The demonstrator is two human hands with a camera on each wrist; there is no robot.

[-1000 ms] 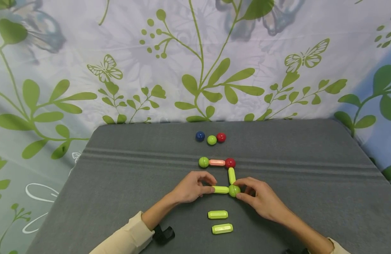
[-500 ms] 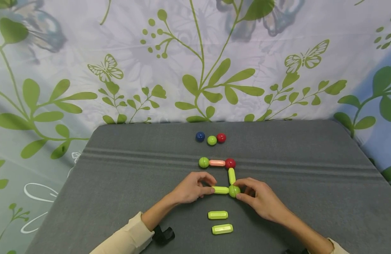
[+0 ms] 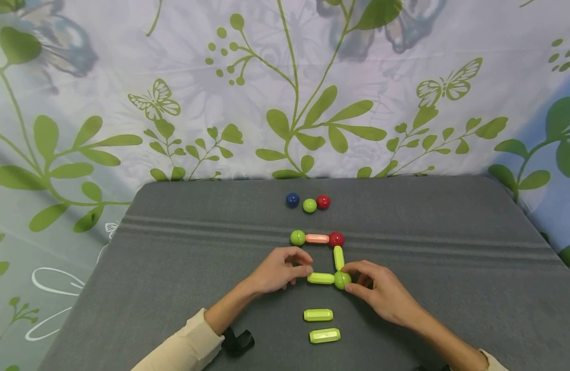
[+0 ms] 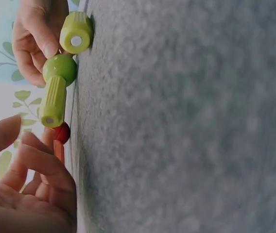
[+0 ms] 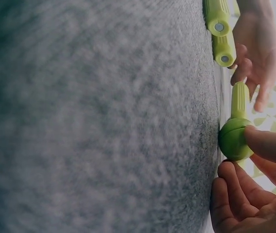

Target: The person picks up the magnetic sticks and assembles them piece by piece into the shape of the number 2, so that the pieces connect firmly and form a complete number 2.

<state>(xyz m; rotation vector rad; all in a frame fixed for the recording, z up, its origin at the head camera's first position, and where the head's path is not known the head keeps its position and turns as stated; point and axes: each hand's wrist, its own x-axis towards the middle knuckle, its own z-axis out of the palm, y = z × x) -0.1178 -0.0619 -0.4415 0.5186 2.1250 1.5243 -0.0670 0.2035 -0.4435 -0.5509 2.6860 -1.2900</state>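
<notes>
Left hand [image 3: 280, 270]: fingers parted and loosely bent, gripping nothing; the thumb hovers just beside the free end of the front green rod [image 3: 321, 278]
Right hand [image 3: 382, 291]: thumb and fingers pinch the green corner ball [image 3: 342, 280], where the front green rod meets the side green rod [image 3: 338, 257]
Far side of the build: the side green rod reaches a red ball [image 3: 337, 239]; an orange-pink rod [image 3: 317, 238] links that to the end green ball [image 3: 297, 237]
Farther loose rod [image 3: 318, 315], nearer loose rod [image 3: 325, 336]: both green, lying on the grey table [image 3: 428, 221], nearer the person
Blue ball [image 3: 292, 200], light green ball [image 3: 310, 205], second red ball [image 3: 324, 201]: grouped beyond the build; leaf-and-butterfly cloth [image 3: 196, 31] hangs behind
</notes>
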